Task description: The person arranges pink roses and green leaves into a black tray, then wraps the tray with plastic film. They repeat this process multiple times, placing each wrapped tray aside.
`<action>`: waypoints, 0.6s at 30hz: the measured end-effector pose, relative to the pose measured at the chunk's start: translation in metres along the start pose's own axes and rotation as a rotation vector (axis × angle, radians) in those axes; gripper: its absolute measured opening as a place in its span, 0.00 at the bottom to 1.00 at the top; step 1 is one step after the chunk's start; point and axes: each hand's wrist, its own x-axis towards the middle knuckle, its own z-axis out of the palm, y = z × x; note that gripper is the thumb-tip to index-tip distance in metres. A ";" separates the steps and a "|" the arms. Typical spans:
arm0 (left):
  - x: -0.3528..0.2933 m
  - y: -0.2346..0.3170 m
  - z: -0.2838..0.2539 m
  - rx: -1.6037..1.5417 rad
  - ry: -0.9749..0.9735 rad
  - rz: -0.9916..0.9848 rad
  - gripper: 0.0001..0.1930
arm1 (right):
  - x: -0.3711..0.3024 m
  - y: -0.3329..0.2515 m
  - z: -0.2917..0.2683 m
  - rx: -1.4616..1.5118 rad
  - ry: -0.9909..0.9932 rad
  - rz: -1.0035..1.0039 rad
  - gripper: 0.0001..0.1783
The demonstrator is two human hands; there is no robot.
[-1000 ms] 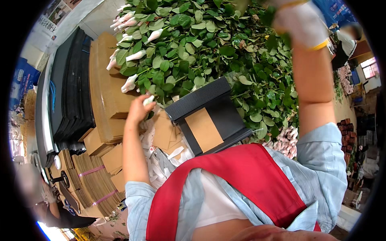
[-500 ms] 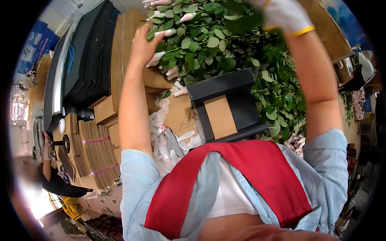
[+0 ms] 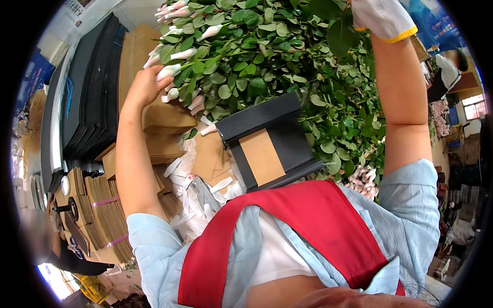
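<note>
My bare left hand (image 3: 145, 86) is closed around the white-netted bud of a rose (image 3: 168, 73) at the left edge of a broad pile of leafy rose stems (image 3: 267, 61). Several other netted buds (image 3: 183, 54) lie around it, heads to the left. Over the pile's far right, my right hand (image 3: 384, 19) wears a white glove with a yellow cuff. The upper picture edge cuts off its fingers. Large dark leaves (image 3: 341, 36) hang beside the glove, nearer to me than the pile; whether the hand grips their stem is hidden.
A black corrugated holder (image 3: 272, 138) with a brown card on it stands in front of me. Left of it lie brown cards (image 3: 208, 159) and white paper scraps (image 3: 205, 197). Stacked cardboard (image 3: 105, 205) and black sheets (image 3: 95, 92) fill the left. Another person (image 3: 38, 236) is at far left.
My left hand has moved left and down and closed on the rose bud. My right hand and the large leaves beside it have shifted right. The view has turned slightly.
</note>
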 end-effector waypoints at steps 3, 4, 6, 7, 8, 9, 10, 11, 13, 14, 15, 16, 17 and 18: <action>-0.009 -0.003 0.014 -0.194 0.119 0.007 0.21 | -0.002 0.004 0.002 0.126 0.021 -0.050 0.15; -0.011 -0.026 0.030 -0.178 0.179 0.021 0.25 | 0.001 0.003 0.001 0.223 0.042 -0.109 0.15; -0.022 -0.009 0.054 -0.678 0.173 -0.077 0.28 | 0.001 0.003 -0.001 0.281 0.030 -0.100 0.17; -0.030 -0.016 0.065 -0.850 0.138 -0.154 0.31 | 0.002 0.005 0.000 0.298 0.054 -0.132 0.17; -0.039 -0.006 0.073 -0.850 0.204 -0.234 0.27 | 0.005 -0.001 0.004 0.309 0.072 -0.158 0.17; -0.051 0.001 0.076 -0.779 0.318 -0.251 0.24 | 0.003 -0.012 -0.002 0.303 0.048 -0.104 0.18; -0.046 0.019 0.085 -0.745 0.398 -0.206 0.21 | -0.001 -0.012 -0.015 0.424 -0.037 -0.043 0.19; -0.062 0.047 0.077 -0.721 0.524 -0.106 0.18 | -0.005 -0.002 -0.016 0.595 -0.114 0.008 0.19; -0.098 0.077 0.059 -0.658 0.690 0.253 0.15 | -0.017 0.026 -0.014 0.248 -0.031 -0.246 0.18; -0.117 0.077 0.052 -0.585 0.759 0.476 0.14 | -0.023 0.016 -0.011 0.197 -0.079 -0.204 0.18; -0.123 0.058 0.058 -0.676 0.646 0.425 0.13 | -0.032 0.002 -0.012 0.138 -0.129 -0.159 0.18; -0.123 0.038 0.081 -0.784 0.555 0.252 0.14 | -0.032 0.001 -0.003 0.105 -0.184 -0.086 0.18; -0.114 0.014 0.111 -0.882 0.461 0.084 0.14 | -0.032 0.002 0.006 0.066 -0.243 -0.011 0.19; -0.117 -0.007 0.137 -0.949 0.376 -0.123 0.15 | -0.030 0.005 0.031 0.064 -0.307 0.043 0.19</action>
